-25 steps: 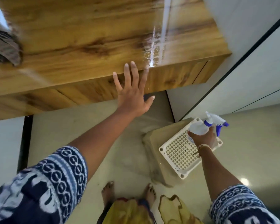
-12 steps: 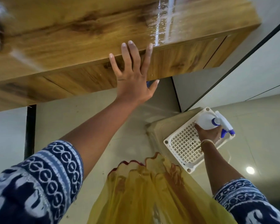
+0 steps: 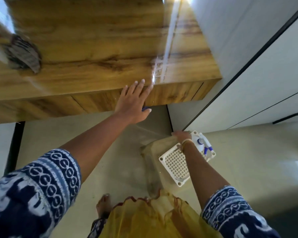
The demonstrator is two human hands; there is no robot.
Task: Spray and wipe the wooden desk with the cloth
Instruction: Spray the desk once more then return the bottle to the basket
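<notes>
My left hand lies flat, fingers straight, on the desk edge. My right hand is beside the bottle; grip unclear. Cloth sits far left.

A lived-in room of a home, most likely a bedroom or study: a glossy wood-grain desk with drawer fronts stands against flat white cupboard panels edged in black trim, over a polished cream tile floor. A white perforated plastic stool sits there, beside a barefoot person in loose yellow clothing
</notes>
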